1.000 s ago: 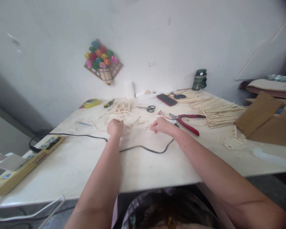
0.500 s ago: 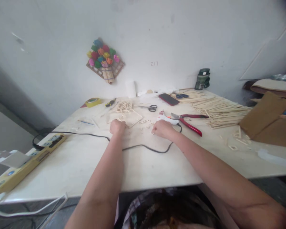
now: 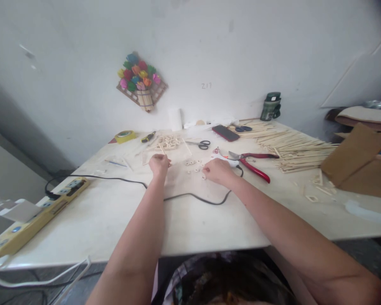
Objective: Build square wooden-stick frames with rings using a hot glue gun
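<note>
My left hand (image 3: 159,164) is closed in a pinch on a thin wooden stick frame (image 3: 187,147), whose near part is hidden by the fingers. Behind it lies a lattice of short wooden sticks (image 3: 169,142). My right hand (image 3: 219,171) has its thumb and fingertips pressed together low over the table, just above a small wooden piece (image 3: 203,178). Whether anything is between those fingertips is too small to tell. Several small wooden pieces (image 3: 192,162) are scattered between the hands. A white glue gun (image 3: 224,159) lies just beyond my right hand.
Red-handled pruning shears (image 3: 254,165), scissors (image 3: 204,145) and a phone (image 3: 225,132) lie on the table. Bundled sticks (image 3: 295,148) and a cardboard box (image 3: 362,165) are at right. A black cord (image 3: 197,195) crosses before my hands, and a yellow power strip (image 3: 41,216) is at left.
The stick frame has shifted and turned in my left hand, with its near corner drawn out of sight. My right hand has barely moved; its fingertips sit slightly above the small piece.
</note>
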`<state>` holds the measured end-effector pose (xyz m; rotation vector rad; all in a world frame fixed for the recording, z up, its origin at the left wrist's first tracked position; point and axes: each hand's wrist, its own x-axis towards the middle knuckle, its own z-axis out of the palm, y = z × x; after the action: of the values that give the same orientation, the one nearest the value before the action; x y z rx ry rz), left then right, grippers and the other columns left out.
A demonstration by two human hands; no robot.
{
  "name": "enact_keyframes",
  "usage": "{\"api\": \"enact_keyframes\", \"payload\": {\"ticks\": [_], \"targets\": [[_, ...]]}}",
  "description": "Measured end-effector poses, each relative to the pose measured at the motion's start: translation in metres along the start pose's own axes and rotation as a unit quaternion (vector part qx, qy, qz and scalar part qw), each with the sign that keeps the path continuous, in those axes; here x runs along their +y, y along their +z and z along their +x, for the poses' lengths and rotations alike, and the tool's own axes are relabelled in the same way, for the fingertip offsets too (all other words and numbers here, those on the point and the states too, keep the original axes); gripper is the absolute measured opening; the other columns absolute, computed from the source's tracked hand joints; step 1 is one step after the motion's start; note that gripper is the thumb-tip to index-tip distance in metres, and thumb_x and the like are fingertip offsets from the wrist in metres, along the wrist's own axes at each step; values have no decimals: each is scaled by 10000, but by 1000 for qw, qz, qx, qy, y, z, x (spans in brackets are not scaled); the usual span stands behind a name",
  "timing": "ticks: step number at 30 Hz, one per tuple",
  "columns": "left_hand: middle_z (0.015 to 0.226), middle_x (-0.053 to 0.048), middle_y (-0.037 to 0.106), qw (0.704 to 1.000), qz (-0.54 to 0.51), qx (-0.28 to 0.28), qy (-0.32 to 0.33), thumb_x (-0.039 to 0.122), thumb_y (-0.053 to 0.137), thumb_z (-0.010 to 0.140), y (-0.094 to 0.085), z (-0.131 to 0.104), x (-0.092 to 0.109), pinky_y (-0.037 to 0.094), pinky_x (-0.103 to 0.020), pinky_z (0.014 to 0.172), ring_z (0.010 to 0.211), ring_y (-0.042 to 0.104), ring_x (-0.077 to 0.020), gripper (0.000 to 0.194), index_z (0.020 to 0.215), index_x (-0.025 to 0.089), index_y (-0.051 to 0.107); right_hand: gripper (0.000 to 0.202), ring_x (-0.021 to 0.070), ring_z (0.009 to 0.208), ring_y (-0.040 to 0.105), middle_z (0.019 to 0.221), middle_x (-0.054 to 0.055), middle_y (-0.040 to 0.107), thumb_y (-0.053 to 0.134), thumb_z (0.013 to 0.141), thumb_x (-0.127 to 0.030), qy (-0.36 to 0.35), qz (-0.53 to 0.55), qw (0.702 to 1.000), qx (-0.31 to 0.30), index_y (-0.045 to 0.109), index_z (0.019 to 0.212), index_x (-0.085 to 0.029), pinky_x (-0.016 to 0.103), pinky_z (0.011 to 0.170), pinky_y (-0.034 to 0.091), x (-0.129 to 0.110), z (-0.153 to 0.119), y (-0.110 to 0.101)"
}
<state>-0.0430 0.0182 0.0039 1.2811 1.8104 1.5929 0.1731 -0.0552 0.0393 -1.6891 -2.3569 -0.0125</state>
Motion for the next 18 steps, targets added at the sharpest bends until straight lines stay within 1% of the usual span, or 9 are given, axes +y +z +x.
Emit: {"api": "enact_keyframes", "payload": {"ticks": [3, 5, 8, 10, 12, 14, 15, 17, 18], "targets": [[508, -28, 591, 997, -70, 9, 25, 238, 514, 628, 0, -4, 10, 408, -208, 431, 422, 528, -110, 101, 673, 148, 520, 273, 183, 707, 597, 753, 87, 679, 427, 767, -243, 3, 23, 998, 64, 687, 710, -179, 250, 561, 348, 3, 2, 0], [494, -5, 572, 991, -126, -1, 38, 252, 527, 634, 0, -9, 18, 392, -191, 405, 386, 488, -85, 117, 679, 148, 499, 279, 181, 713, 593, 740, 74, 676, 423, 779, -266, 21, 69, 991, 112, 678, 704, -181, 250, 585, 363, 7, 6, 2], [485, 8, 559, 981, -182, -44, 60, 262, 566, 629, 1, -17, 29, 368, -179, 383, 361, 447, -62, 148, 676, 143, 491, 260, 163, 738, 592, 790, 62, 673, 440, 786, -301, 62, 184, 962, 192, 663, 801, -168, 243, 656, 397, 14, 12, 5], [484, 7, 561, 972, -207, -85, 72, 283, 595, 632, 1, -22, 34, 361, -179, 381, 358, 438, -56, 180, 672, 137, 497, 286, 157, 774, 589, 858, 69, 667, 466, 778, -335, 94, 255, 936, 225, 639, 910, -149, 243, 696, 411, 18, 15, 4], [479, 4, 559, 962, -227, -126, 81, 304, 619, 632, 2, -27, 37, 355, -180, 384, 364, 438, -54, 207, 663, 132, 507, 319, 151, 741, 587, 849, 72, 662, 488, 763, -371, 116, 312, 919, 211, 631, 929, -139, 243, 668, 424, 23, 16, 3], [478, 3, 558, 954, -237, -163, 89, 315, 639, 629, 3, -32, 39, 344, -178, 386, 371, 437, -51, 224, 656, 131, 513, 312, 125, 585, 557, 685, 48, 646, 498, 751, -401, 114, 379, 906, 153, 650, 810, -136, 232, 563, 421, 26, 17, 1], [479, 4, 558, 950, -239, -178, 92, 318, 647, 626, 4, -34, 40, 338, -176, 388, 373, 434, -49, 230, 655, 132, 515, 306, 105, 491, 512, 577, 26, 609, 506, 743, -405, 106, 416, 895, 121, 649, 728, -135, 222, 496, 400, 27, 17, 1], [480, 5, 557, 946, -241, -197, 93, 324, 661, 619, 5, -36, 41, 329, -176, 391, 373, 425, -44, 241, 653, 131, 521, 293, 72, 370, 406, 417, -14, 501, 541, 717, -386, 87, 488, 865, 72, 621, 597, -131, 206, 391, 335, 29, 16, 1], [483, 4, 558, 945, -242, -199, 92, 332, 665, 617, 5, -37, 41, 329, -177, 394, 376, 423, -44, 248, 655, 129, 527, 278, 64, 350, 379, 386, -23, 470, 566, 697, -366, 80, 519, 849, 61, 604, 557, -129, 200, 363, 312, 29, 16, 1]]}}
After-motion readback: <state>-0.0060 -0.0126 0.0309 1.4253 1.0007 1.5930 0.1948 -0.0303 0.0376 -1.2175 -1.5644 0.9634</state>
